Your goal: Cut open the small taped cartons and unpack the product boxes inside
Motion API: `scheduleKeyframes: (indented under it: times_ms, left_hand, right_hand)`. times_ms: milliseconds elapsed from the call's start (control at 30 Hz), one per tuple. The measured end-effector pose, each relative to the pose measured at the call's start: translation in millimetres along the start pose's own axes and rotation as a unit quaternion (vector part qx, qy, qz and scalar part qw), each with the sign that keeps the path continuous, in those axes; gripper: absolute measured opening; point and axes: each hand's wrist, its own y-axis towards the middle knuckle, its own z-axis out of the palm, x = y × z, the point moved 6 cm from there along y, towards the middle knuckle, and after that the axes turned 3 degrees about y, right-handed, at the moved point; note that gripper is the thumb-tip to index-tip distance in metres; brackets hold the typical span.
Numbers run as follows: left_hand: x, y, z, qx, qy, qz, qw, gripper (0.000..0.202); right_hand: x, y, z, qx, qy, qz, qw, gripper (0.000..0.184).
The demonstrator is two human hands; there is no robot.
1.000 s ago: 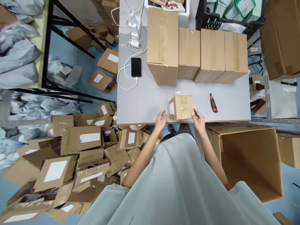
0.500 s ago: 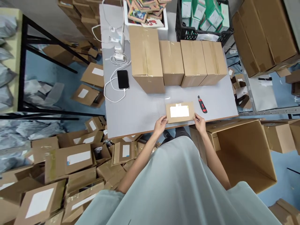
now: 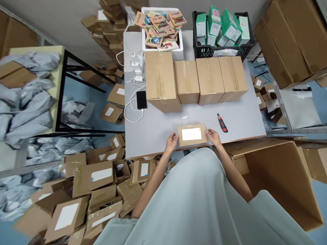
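A small flat cardboard box [image 3: 181, 142] with a white label [image 3: 191, 134] on its upper face is at the table's front edge. My left hand [image 3: 171, 142] is at the box's left edge, its fingers bent in and its fingertips against or very close to the side. On the opposite side, my right hand [image 3: 213, 136] grips the right edge between thumb and fingers. A black and red box cutter [image 3: 222, 123] lies on the table to the right of the box, apart from both hands.
Taped cartons [image 3: 163, 81] stand in a row across the table [image 3: 158, 132]. Behind them are a white bin [image 3: 183, 44] of small picture boxes and a black crate [image 3: 204, 51] of green boxes. A phone [image 3: 141, 100] with cables lies left. A large open carton [image 3: 278, 180] stands right.
My view has shifted, so the table's back shows more. The box has turned slightly between my hands, and the small barcode at its far edge no longer shows. The box cutter lies still.
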Motion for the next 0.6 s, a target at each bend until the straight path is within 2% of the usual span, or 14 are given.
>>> scheduleKeyframes:
  times_ms: [167,333,467,600]
  left_hand:
    - [-38,16,0.1,-0.047,-0.003,-0.004,0.999,0.052]
    - [-64,-3,-3.1,-0.095,-0.014,0.037,0.995,0.056]
    - [-61,-24,4.0,-0.117,-0.023,0.048,0.992,0.056]
    - [-41,-34,14.1,-0.120,-0.033,0.024,0.992,0.053]
  right_hand:
    - [22,29,5,0.068,0.029,-0.007,0.997,0.076]
    - [48,28,-13,0.106,0.034,-0.055,0.992,0.084]
    - [59,19,-22,0.119,-0.010,-0.091,0.989,0.073]
    - [48,27,-23,0.174,-0.089,-0.102,0.975,0.059]
